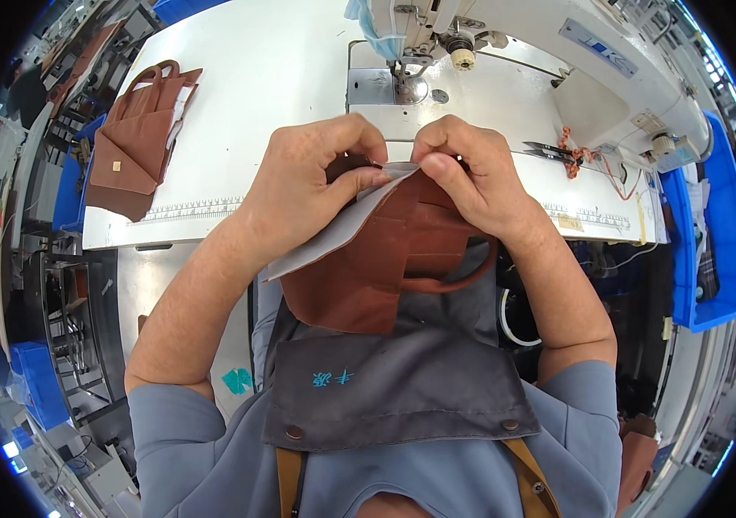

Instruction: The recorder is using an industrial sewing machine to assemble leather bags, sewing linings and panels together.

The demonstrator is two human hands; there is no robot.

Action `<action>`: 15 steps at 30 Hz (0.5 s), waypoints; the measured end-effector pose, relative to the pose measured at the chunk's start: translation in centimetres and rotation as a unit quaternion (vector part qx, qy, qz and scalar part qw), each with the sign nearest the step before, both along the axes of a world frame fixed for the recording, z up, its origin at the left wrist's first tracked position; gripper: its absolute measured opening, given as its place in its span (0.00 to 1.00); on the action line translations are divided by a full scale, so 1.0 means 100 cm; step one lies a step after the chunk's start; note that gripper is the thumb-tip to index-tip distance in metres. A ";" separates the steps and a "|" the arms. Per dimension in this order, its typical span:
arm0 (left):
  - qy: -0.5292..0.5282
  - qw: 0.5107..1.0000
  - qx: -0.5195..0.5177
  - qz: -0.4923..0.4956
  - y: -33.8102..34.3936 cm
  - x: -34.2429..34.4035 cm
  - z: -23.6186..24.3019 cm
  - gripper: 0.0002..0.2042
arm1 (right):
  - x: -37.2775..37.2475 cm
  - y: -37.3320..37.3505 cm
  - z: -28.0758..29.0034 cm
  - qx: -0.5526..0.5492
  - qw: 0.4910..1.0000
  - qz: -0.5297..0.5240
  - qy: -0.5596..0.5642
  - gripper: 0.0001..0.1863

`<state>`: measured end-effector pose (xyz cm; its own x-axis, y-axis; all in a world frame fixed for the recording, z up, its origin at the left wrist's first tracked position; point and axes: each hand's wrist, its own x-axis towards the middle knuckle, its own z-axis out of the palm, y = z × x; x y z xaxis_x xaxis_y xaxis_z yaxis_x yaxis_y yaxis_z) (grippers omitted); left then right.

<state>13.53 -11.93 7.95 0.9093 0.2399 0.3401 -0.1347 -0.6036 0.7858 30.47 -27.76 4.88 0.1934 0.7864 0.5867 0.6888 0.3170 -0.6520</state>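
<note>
Both hands pinch the upper edge of a brown leather bag piece [346, 281] with a pale grey lining and a looped handle. It hangs over my lap, in front of the sewing table's near edge. My left hand [320, 173] is closed on the edge, thumb against the lining side. Close beside it, my right hand [467, 168] grips the same edge between thumb and bent fingers. Just beyond the hands is the needle area of a white sewing machine [592, 65], its presser foot over a metal plate [374, 86]. Part of the edge is hidden behind my fingers.
On the white table [239, 95], several brown bag pieces [139, 138] with handles lie at the left. Black thread snips [549, 152] with orange cord rest at the right. A blue bin [722, 233] hangs beyond the right edge. A light blue cloth [375, 33] hangs on the machine head.
</note>
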 end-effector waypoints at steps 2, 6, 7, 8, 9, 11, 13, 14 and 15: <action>-0.019 0.999 0.039 -0.014 -0.002 -0.004 0.000 0.06 | -0.005 -0.007 0.012 -0.059 0.998 0.002 0.009 0.10; -0.065 0.989 0.130 -0.033 -0.005 -0.007 0.002 0.06 | -0.003 -0.011 0.014 -0.074 0.996 0.042 0.009 0.10; -0.065 0.989 0.129 -0.034 -0.005 -0.007 0.001 0.06 | -0.002 -0.011 0.014 -0.075 0.996 0.041 0.010 0.10; -0.072 0.987 0.139 -0.033 -0.005 -0.007 0.000 0.06 | -0.002 -0.011 0.014 -0.059 0.997 0.035 -0.046 0.10; -0.079 0.985 0.148 -0.031 -0.005 -0.007 -0.001 0.06 | -0.003 -0.011 0.015 -0.044 0.994 0.029 -0.101 0.10; -0.061 0.989 0.130 -0.032 -0.005 -0.008 0.001 0.06 | -0.008 -0.013 0.020 -0.049 0.991 0.015 -0.125 0.10; -0.044 0.992 0.113 -0.033 -0.005 -0.009 0.002 0.06 | -0.013 -0.012 0.023 -0.054 0.987 0.000 -0.150 0.10; -0.042 0.993 0.109 -0.034 -0.006 -0.008 0.002 0.06 | -0.014 -0.011 0.023 -0.051 0.984 -0.007 -0.171 0.09; -0.039 0.993 0.104 -0.035 -0.006 -0.008 0.003 0.06 | -0.014 -0.010 0.024 -0.048 0.980 -0.013 -0.191 0.08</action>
<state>12.74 -12.51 8.22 0.8900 0.0931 0.4463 -0.2387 -0.7389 0.6301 29.04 -28.81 7.24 -0.0049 0.8393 0.5437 0.8955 0.2456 -0.3711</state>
